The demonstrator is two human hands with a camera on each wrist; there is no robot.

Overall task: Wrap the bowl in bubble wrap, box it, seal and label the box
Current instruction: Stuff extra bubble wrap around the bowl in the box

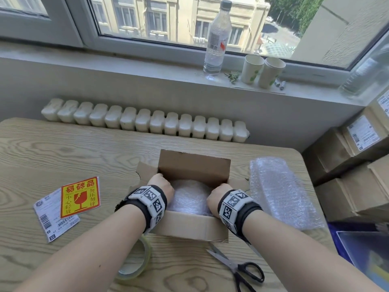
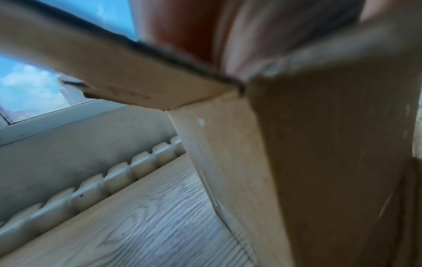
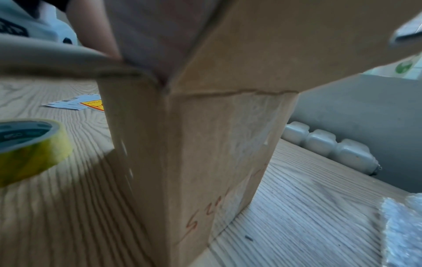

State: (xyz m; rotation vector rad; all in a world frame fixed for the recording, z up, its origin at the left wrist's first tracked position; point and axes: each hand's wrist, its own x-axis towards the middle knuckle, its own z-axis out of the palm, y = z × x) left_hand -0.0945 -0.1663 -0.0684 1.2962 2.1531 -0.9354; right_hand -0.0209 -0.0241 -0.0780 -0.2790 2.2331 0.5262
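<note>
Bubble-wrapped bowl (image 1: 189, 197) sits inside open box (image 1: 190, 228) on surface (image 1: 84, 157). Left hand (image 1: 161, 187) and right hand (image 1: 216, 197) reach in, flanking it; fingers hidden, grip cannot be told.

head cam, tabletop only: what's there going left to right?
shipping label → fragile sticker → tape roll → cardboard box → scissors → bubble wrap sheet
</note>
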